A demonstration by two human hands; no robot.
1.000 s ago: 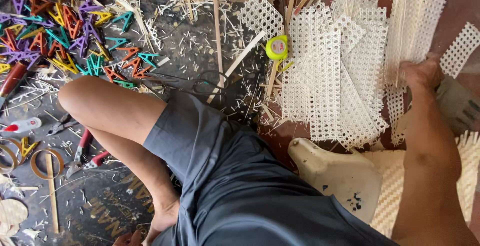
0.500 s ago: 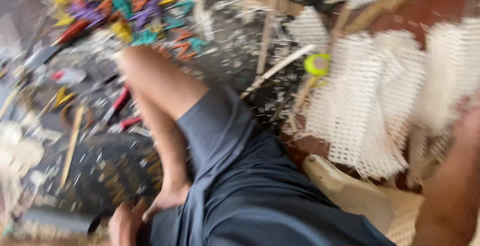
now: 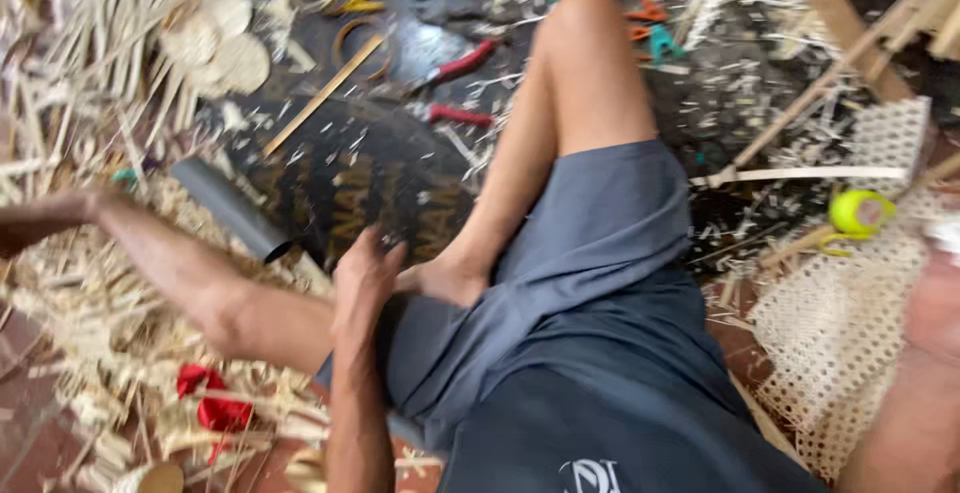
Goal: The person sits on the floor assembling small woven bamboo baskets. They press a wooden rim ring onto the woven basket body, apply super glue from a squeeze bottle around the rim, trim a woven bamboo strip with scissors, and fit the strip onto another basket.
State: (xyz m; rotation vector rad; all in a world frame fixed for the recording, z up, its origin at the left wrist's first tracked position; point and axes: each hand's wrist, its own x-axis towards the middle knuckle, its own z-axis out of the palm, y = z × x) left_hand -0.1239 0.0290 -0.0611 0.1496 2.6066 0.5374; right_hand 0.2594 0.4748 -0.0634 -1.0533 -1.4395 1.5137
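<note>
Resting our left hand (image 3: 365,273), loosely open and holding nothing, on the dark mat's (image 3: 330,188) edge at centre frame.
A grey tube (image 3: 230,208) lies just upper left; it could roll if knocked. Our right hand isn't visible, so we cannot tell its state.

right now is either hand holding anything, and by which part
Nothing is held. The one hand in view, the left hand, rests open on the floor mat beside the foot. The right hand is out of view.

right hand (image 3: 935,303) — blurred, edge-cut
</note>
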